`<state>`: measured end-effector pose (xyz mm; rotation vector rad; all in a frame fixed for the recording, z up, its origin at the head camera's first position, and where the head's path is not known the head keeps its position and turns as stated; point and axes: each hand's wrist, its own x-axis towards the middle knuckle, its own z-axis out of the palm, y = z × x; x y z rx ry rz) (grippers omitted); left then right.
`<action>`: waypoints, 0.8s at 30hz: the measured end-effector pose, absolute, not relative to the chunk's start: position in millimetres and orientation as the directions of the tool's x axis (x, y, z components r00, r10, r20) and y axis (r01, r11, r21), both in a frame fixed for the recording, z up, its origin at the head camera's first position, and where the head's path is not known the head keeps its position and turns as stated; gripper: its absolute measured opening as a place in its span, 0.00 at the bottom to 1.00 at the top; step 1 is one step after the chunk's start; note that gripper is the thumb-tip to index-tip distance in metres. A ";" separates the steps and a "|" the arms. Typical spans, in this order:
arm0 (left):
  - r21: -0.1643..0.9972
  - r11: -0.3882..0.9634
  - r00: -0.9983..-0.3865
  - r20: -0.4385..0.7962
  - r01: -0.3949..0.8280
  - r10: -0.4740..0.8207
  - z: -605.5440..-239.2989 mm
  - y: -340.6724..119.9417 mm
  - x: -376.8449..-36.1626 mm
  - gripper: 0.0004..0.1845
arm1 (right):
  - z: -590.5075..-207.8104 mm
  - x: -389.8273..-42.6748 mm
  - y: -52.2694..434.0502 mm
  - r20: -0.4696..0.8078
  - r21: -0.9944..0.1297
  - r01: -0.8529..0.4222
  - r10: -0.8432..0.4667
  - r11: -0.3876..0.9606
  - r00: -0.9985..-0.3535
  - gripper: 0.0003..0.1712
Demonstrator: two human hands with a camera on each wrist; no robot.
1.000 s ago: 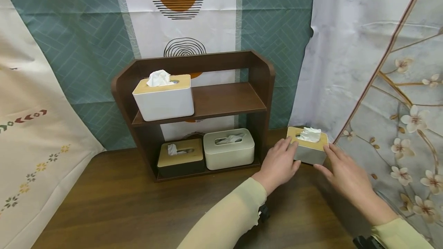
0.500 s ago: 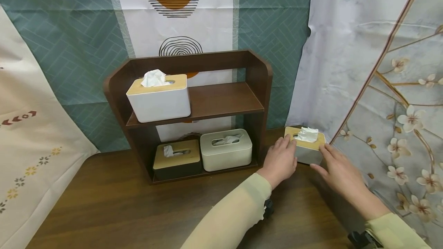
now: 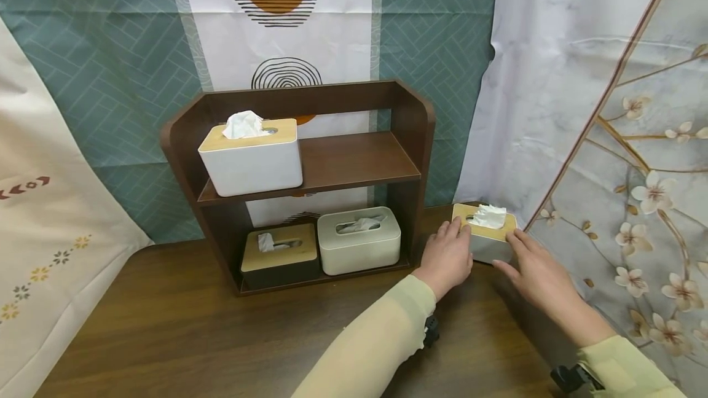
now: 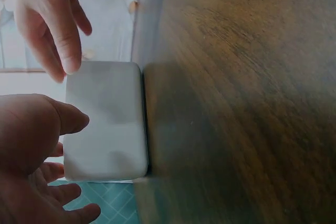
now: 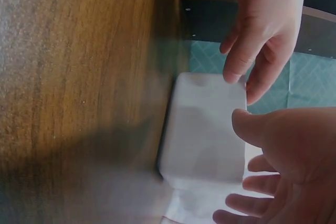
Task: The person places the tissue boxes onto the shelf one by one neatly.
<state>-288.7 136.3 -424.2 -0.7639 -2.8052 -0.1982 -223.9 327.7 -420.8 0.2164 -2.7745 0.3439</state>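
A small grey tissue box (image 3: 494, 249) with a wood-look lid and a white tissue poking out sits on the table, right of the shelf. My left hand (image 3: 445, 258) is at its left end, fingertips at the lid's edge. At the opposite end is my right hand (image 3: 544, 273), fingers at the right edge of the lid. In the left wrist view, the left thumb overlaps the box's pale front face (image 4: 107, 124) and the other fingers are spread. The right wrist view has the right thumb at the top edge of that face (image 5: 205, 124), its fingers spread too.
A brown two-tier shelf (image 3: 362, 161) stands left of the hands. Its upper tier bears a white tissue box (image 3: 254, 167). Below are a black tissue box with a wooden lid (image 3: 279, 260) and a cream one (image 3: 359, 247). Floral cloth (image 3: 636, 201) hangs close on the right.
The head view has shifted slightly, moving the whole scene a little left in the picture. Both hands stay at the ends of the grey tissue box, which remains in its place.
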 end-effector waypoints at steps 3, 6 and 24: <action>0.064 0.854 -0.836 0.255 0.516 0.486 -424.8 136.5 -289.2 0.33 | -421.8 -225.1 326.7 0.332 -0.216 -0.184 -0.106 0.959 -0.937 0.45; 0.060 0.851 -0.833 0.253 0.521 0.492 -425.1 135.7 -289.3 0.33 | -423.2 -225.5 326.2 0.314 -0.219 -0.172 -0.097 0.960 -0.945 0.45; 0.006 0.826 -0.798 0.261 0.563 0.543 -423.6 130.9 -289.0 0.34 | -429.9 -228.7 327.1 0.360 -0.206 -0.203 -0.118 0.957 -0.925 0.43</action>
